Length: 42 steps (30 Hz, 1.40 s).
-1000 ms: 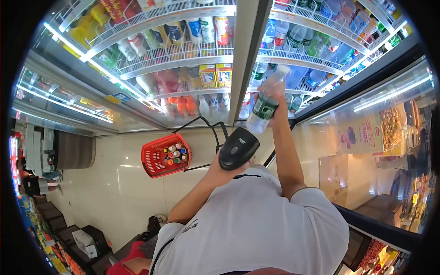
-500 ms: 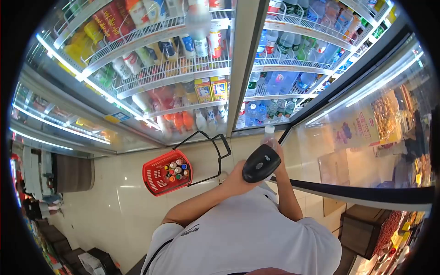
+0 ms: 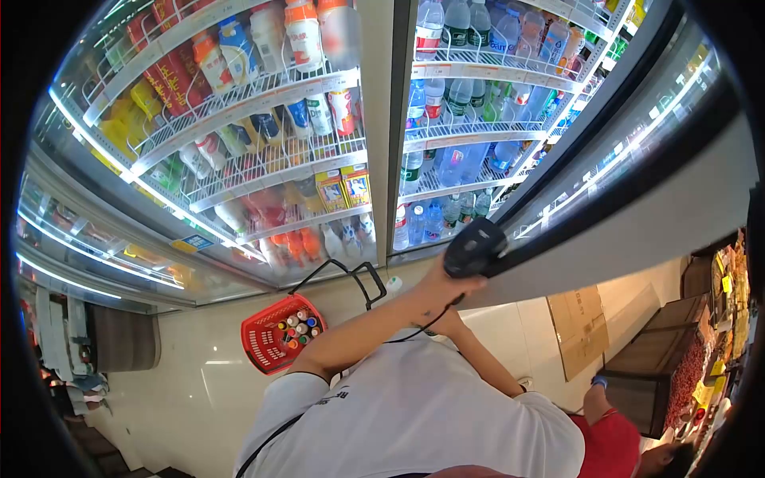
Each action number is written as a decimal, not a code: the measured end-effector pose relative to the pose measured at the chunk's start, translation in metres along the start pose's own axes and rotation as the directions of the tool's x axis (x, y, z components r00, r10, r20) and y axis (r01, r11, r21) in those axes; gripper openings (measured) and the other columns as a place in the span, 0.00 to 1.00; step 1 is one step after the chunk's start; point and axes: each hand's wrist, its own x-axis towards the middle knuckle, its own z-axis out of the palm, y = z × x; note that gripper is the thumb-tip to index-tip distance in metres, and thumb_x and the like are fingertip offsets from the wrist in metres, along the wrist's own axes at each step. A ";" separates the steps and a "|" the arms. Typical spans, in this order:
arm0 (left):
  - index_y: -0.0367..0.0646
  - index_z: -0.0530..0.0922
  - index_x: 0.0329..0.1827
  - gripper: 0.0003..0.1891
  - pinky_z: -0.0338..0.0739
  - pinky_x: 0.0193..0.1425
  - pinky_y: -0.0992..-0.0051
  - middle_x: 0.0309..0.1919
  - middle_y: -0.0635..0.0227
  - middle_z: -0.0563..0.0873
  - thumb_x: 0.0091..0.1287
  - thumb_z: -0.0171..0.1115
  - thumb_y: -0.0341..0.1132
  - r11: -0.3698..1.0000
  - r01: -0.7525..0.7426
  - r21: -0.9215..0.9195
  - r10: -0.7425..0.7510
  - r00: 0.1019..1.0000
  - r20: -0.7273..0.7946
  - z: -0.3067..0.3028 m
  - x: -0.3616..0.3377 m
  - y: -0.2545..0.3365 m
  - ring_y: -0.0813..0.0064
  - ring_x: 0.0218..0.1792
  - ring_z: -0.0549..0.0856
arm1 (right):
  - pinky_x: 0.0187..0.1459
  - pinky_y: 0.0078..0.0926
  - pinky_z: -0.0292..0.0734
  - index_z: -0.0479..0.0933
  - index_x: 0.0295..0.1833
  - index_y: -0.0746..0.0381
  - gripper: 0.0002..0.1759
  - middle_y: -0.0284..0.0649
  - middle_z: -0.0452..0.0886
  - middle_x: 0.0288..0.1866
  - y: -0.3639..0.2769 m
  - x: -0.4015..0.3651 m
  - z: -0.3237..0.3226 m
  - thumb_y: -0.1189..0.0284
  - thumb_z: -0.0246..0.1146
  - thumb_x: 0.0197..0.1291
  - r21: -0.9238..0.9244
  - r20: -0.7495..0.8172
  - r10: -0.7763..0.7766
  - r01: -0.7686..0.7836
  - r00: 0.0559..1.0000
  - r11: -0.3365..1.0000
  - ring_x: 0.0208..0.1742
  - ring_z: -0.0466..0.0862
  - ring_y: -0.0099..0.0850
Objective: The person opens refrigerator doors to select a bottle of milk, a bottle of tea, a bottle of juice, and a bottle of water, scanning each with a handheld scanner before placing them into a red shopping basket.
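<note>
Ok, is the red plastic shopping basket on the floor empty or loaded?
Loaded, partly: the red plastic shopping basket holds a cluster of upright bottles with coloured caps at one end; the rest is bare.

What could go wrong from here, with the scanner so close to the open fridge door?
The scanner in the left hand is very close to the edge of the open door, so it could get knocked or pinched if the door swings. The red basket stands on the floor just in front with its handle up, which is a possible trip hazard.
</note>
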 end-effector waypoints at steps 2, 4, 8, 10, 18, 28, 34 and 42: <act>0.45 0.80 0.56 0.23 0.72 0.29 0.78 0.29 0.75 0.83 0.58 0.78 0.30 1.000 -0.007 0.021 0.009 0.998 -0.064 -0.014 0.002 0.009 0.83 0.24 0.79 | 0.60 0.39 0.77 0.71 0.68 0.64 0.41 0.51 0.84 0.56 -0.083 -0.003 -0.009 0.52 0.74 0.55 -0.414 0.045 0.037 -0.015 0.998 0.910 0.58 0.83 0.48; 0.43 0.83 0.47 0.14 0.72 0.30 0.77 0.28 0.74 0.83 0.59 0.77 0.30 0.997 -0.002 0.078 0.014 0.989 -0.149 -0.031 0.006 0.009 0.82 0.24 0.79 | 0.57 0.41 0.78 0.71 0.68 0.63 0.43 0.53 0.84 0.51 -0.060 0.003 -0.013 0.48 0.74 0.53 -0.399 0.029 0.011 0.001 1.000 0.917 0.54 0.84 0.51; 0.43 0.83 0.43 0.13 0.74 0.35 0.76 0.30 0.73 0.85 0.60 0.78 0.32 0.987 -0.127 0.094 0.148 0.953 -0.266 -0.046 0.008 0.016 0.81 0.29 0.81 | 0.49 0.41 0.82 0.72 0.66 0.69 0.48 0.56 0.86 0.46 -0.060 0.009 -0.027 0.45 0.75 0.49 -0.386 0.037 0.041 -0.024 0.998 0.922 0.47 0.88 0.50; 0.42 0.81 0.39 0.09 0.72 0.34 0.75 0.29 0.73 0.82 0.59 0.74 0.28 0.977 -0.193 0.091 0.213 0.916 -0.340 -0.044 0.009 0.017 0.80 0.28 0.79 | 0.46 0.38 0.82 0.71 0.65 0.72 0.50 0.56 0.86 0.41 -0.048 0.009 -0.032 0.44 0.76 0.47 -0.423 0.027 0.064 -0.046 0.998 0.905 0.42 0.89 0.49; 0.41 0.80 0.45 0.13 0.77 0.37 0.76 0.31 0.71 0.85 0.62 0.76 0.32 0.973 -0.178 0.148 0.227 0.857 -0.462 -0.055 0.007 0.000 0.81 0.31 0.82 | 0.45 0.40 0.81 0.74 0.58 0.71 0.45 0.56 0.86 0.39 -0.050 0.027 -0.050 0.45 0.76 0.48 -0.385 0.092 0.045 -0.006 0.995 0.923 0.42 0.88 0.50; 0.38 0.75 0.59 0.22 0.78 0.55 0.75 0.50 0.66 0.86 0.63 0.72 0.25 0.798 -0.133 0.588 0.502 0.687 -0.526 -0.049 -0.022 -0.044 0.79 0.49 0.85 | 0.47 0.39 0.80 0.75 0.56 0.70 0.41 0.55 0.86 0.40 -0.049 0.042 -0.101 0.49 0.77 0.47 -0.368 0.085 0.066 -0.030 0.994 0.929 0.43 0.87 0.49; 0.37 0.82 0.57 0.17 0.78 0.53 0.76 0.45 0.66 0.90 0.65 0.67 0.24 0.860 -0.057 0.506 0.437 0.592 -0.677 -0.041 -0.034 -0.062 0.80 0.46 0.86 | 0.45 0.36 0.79 0.76 0.52 0.68 0.35 0.51 0.85 0.37 -0.031 0.048 -0.135 0.54 0.77 0.47 -0.299 0.067 0.025 -0.004 0.997 0.954 0.39 0.86 0.44; 0.38 0.85 0.54 0.15 0.72 0.26 0.78 0.29 0.72 0.86 0.64 0.66 0.27 0.986 0.025 0.163 0.137 0.434 -0.891 -0.045 -0.043 -0.118 0.84 0.21 0.77 | 0.48 0.32 0.79 0.76 0.53 0.66 0.30 0.45 0.86 0.38 -0.040 0.068 -0.145 0.64 0.76 0.46 -0.137 0.282 -0.009 0.050 0.959 0.989 0.40 0.86 0.34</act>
